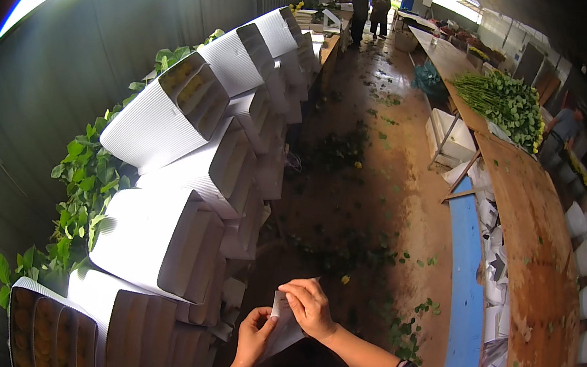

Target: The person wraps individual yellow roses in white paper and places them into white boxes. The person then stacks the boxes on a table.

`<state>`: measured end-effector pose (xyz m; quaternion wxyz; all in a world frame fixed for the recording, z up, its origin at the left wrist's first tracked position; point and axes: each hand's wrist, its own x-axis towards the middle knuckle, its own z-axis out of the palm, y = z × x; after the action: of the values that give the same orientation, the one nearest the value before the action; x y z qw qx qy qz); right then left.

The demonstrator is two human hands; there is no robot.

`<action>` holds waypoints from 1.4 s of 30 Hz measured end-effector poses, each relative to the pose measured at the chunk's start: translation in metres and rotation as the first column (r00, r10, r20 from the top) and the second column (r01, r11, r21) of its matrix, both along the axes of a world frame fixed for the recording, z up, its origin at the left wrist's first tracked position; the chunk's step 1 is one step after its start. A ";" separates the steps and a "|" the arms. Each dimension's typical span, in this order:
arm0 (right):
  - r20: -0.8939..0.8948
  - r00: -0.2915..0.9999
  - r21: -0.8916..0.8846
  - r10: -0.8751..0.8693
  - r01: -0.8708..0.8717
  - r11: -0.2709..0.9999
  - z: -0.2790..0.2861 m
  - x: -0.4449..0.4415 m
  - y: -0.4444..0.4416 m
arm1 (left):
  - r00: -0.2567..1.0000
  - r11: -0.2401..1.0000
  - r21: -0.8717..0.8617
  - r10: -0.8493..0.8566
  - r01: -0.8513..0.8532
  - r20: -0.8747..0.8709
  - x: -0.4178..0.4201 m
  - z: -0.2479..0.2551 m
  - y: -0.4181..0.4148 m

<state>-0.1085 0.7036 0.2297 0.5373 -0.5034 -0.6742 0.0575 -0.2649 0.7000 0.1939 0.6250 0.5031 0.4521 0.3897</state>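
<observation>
Low in front of my body, a white sheet of paper hangs between my two hands. My left hand pinches its left edge between thumb and fingers. At the sheet's top edge, the bent fingers of my right hand grip the paper. Some marks show on the sheet, too small to make out. To the left of my hands are stacked flower bundles in white corrugated wraps. Rounded yellowish flower heads show in the open end of the nearest bundle, parted by liners.
Green stems and leaves stick out along the metal wall. Fallen leaves litter the aisle floor. On the right, a wooden table bears a leafy flower pile. One person stands beyond it; two people stand far ahead.
</observation>
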 end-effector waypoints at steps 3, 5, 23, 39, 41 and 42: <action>-0.186 0.969 -0.160 0.163 -0.194 0.968 -0.007 -0.007 -0.011 | 0.999 1.000 0.018 0.015 -0.016 0.038 0.003 0.000 0.002; -0.229 0.966 -0.231 0.119 -0.172 0.958 -0.012 -0.009 -0.014 | 0.999 1.000 0.020 0.016 -0.017 0.048 0.005 0.001 0.003; -0.485 0.860 -0.326 0.160 -0.348 0.879 -0.024 0.012 -0.011 | 0.996 0.978 0.206 0.000 0.019 -0.094 0.014 0.011 0.007; -0.661 0.730 -0.323 0.176 -0.488 0.811 -0.036 0.019 -0.009 | 0.995 0.983 0.182 0.000 0.018 -0.099 0.013 0.009 0.005; -0.744 0.652 -0.324 0.147 -0.545 0.773 -0.040 0.020 -0.009 | 0.997 0.988 0.155 -0.011 0.023 -0.075 0.012 0.008 0.006; -0.766 0.623 -0.302 0.158 -0.566 0.767 -0.042 0.021 -0.008 | 0.995 0.991 0.128 -0.019 0.031 -0.097 0.012 0.008 0.006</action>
<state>-0.0880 0.6953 0.1877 0.5707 -0.4134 -0.4663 0.5347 -0.2531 0.7059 0.2018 0.5734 0.5663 0.4491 0.3858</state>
